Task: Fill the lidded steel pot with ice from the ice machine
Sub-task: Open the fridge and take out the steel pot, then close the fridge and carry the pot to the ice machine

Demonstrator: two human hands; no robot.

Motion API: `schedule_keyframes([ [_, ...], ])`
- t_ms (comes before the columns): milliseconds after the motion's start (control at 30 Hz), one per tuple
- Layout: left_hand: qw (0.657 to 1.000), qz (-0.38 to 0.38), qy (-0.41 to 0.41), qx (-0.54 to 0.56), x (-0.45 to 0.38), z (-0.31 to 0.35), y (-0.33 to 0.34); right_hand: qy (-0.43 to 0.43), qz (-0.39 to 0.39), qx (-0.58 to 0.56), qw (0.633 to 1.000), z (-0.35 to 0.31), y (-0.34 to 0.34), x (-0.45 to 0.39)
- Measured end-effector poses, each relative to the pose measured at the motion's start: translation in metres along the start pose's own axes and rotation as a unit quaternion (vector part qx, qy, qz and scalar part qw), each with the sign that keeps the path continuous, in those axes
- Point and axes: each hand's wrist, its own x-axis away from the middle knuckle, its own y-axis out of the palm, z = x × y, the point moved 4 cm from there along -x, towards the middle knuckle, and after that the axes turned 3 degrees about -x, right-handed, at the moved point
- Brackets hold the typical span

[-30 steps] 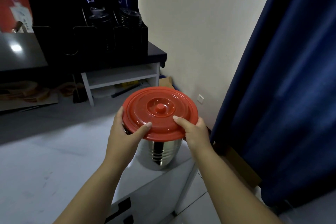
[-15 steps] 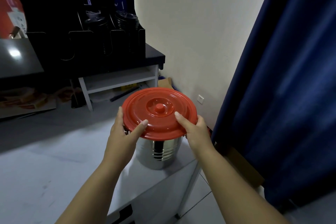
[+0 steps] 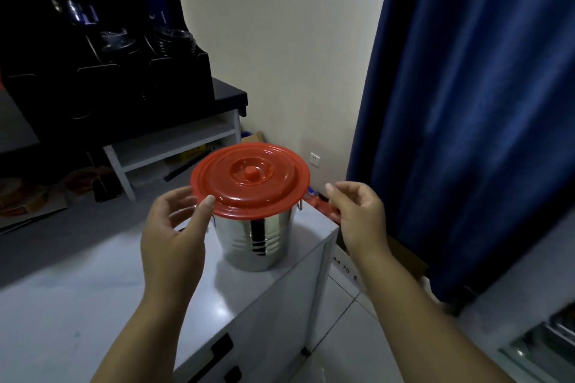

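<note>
A shiny steel pot (image 3: 255,242) with a red plastic lid (image 3: 249,177) stands upright on the grey cabinet top (image 3: 109,305), close to its far right corner. My left hand (image 3: 174,236) is at the lid's left edge, fingers loose, thumb tip just touching the rim. My right hand (image 3: 357,214) hovers to the right of the pot, apart from it, fingers loosely curled and holding nothing. The lid sits closed on the pot, so its inside is hidden.
A black counter with cup and lid holders (image 3: 109,71) stands behind, over a white shelf (image 3: 174,146). A dark blue curtain (image 3: 466,102) hangs at the right. Steel trays (image 3: 544,345) show at the bottom right. Something red (image 3: 320,205) lies behind the pot's right side.
Both hands gripped the lid's rim while the pot came down onto the cabinet top. Now they have let go; the right hand has drawn off to the right.
</note>
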Motion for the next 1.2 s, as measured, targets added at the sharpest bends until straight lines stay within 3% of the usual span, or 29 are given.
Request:
schedule_keyframes([
  [400,0.970,-0.222,-0.007,0.095,0.057,0.014,0.064,0.048,0.103,0.043,0.993,0.017,-0.096,0.079],
  [733,0.892,-0.437,0.005,0.112,0.133,0.023,0.143,0.069,0.255,0.039,0.964,0.009,-0.204,0.137],
  [1200,0.813,-0.556,0.029,0.169,0.260,0.069,0.172,0.042,0.394,0.037,0.917,-0.019,-0.309,0.272],
])
